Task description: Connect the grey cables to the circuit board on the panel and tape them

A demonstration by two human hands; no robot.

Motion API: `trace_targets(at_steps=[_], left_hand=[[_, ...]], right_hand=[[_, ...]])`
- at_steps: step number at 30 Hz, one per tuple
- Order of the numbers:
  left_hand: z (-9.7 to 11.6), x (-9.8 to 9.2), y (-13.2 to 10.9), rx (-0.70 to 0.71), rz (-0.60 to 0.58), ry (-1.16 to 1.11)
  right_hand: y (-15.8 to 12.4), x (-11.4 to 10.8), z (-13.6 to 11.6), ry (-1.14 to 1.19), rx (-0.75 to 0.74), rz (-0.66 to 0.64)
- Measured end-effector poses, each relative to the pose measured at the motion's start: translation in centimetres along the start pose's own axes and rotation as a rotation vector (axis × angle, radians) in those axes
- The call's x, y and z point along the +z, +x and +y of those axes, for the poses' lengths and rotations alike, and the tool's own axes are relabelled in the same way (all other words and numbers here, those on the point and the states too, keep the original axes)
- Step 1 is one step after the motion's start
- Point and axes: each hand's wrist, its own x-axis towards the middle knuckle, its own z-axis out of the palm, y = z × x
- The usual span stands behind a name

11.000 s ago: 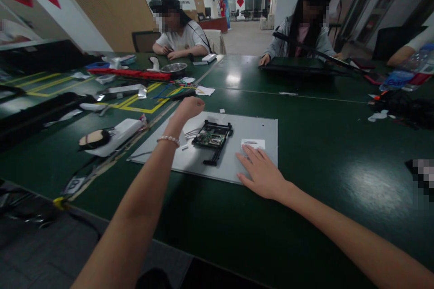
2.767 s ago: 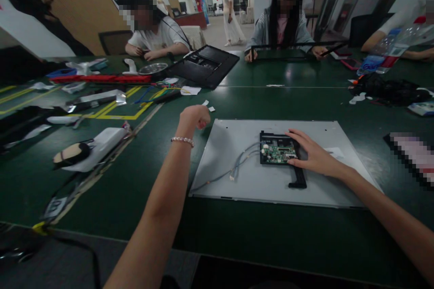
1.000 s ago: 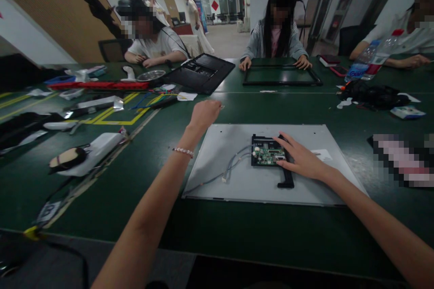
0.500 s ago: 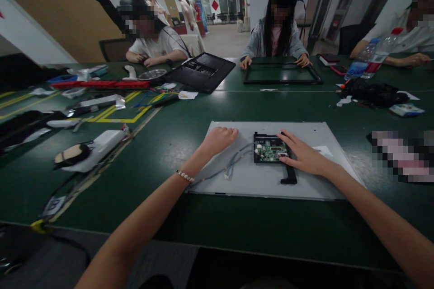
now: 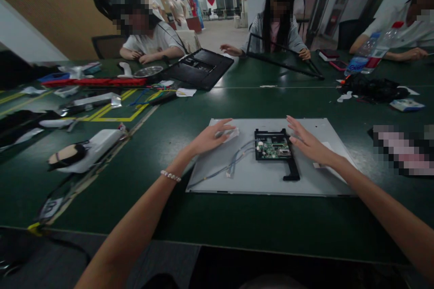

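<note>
Left hand [image 5: 210,137] now resting on grey panel [image 5: 267,180], fist opening, fingers pressing small pale scrap near far-left corner; right hand [image 5: 309,143] lifting off circuit board [image 5: 273,148], fingers spreading flat, holding nothing; board sitting mid-panel, cables [image 5: 233,162] trailing left

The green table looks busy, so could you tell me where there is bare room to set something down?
The green table is bare in front of the grey panel, and beyond it up to the black back cover. The panel's near-right corner is bare too. Crowded: the far left by the red tray, and around the circuit board between left hand and right hand.
</note>
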Motion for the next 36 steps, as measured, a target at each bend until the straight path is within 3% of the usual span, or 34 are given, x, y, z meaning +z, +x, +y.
trace_targets(at_steps=[4,8,13,20,36], left_hand=[[-1.0,-0.1,-0.3,0.032,-0.076,-0.049],[-1.7,0.4,-0.2,0.015,-0.018,-0.091],[-1.9,0.9,0.0,0.022,0.052,-0.124],[-1.8,1.3,0.1,-0.001,0.008,-0.209],[-0.7,2.5,0.4,-0.186,0.239,-0.035]], right_hand=[[1.4,-0.1,-1.7,-0.055,-0.04,0.038],[3.9,0.5,-3.3,-0.158,-0.121,0.004],[8.0,2.7,-4.1,-0.248,-0.239,-0.045],[12.2,6.0,-5.2,-0.346,-0.251,-0.165],[13.4,8.3,-7.7,-0.521,-0.238,-0.239]])
